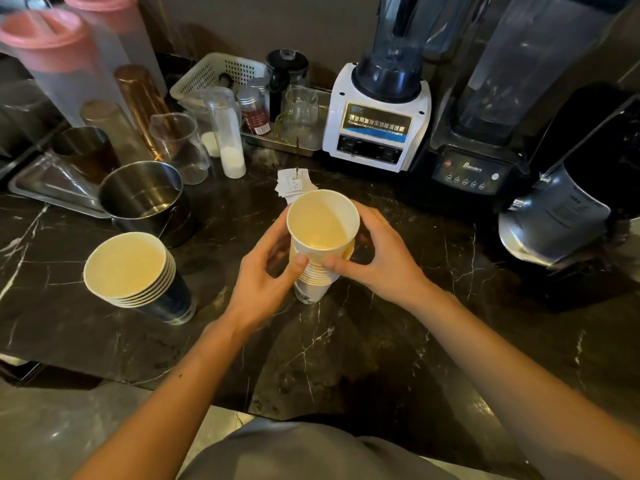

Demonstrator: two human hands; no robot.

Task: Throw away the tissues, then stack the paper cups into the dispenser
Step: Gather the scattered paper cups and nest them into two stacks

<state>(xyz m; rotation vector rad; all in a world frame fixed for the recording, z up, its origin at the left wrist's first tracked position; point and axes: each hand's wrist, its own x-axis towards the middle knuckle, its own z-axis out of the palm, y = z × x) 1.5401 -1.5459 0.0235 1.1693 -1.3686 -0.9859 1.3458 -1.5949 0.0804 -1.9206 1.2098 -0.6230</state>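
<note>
At the middle of the counter (363, 341), between your two hands:

- Left hand (263, 282): reaches in from the lower left, fingers curled around the near-left side of the stack of white paper cups (313, 277), thumb tip pressed on the bunched rims.
- Right hand (379, 258): comes in from the lower right, fingers wrapped round the far-right side of the same stack, thumb tip on the rims, facing your left thumb. Both hands are clamped on the stack.
- Room around the grip: bare dark marble lies on the near side, up to the counter's front edge. Left of the grip a stack of dark paper cups (138, 271) stands apart from your left hand. Beyond that sits a steel pot (145, 197). Just behind the grip lie white slips of paper (294, 183). Farther back and to the right stand a white blender (377, 123) and a black blender (474, 164).
- Held stack: upright, mouth up, cream inside, many rims packed close. The top cup (323, 220) sits high and slightly askew, not fully nested. The stack's base is down at the marble; whether it touches, you cannot tell.
</note>
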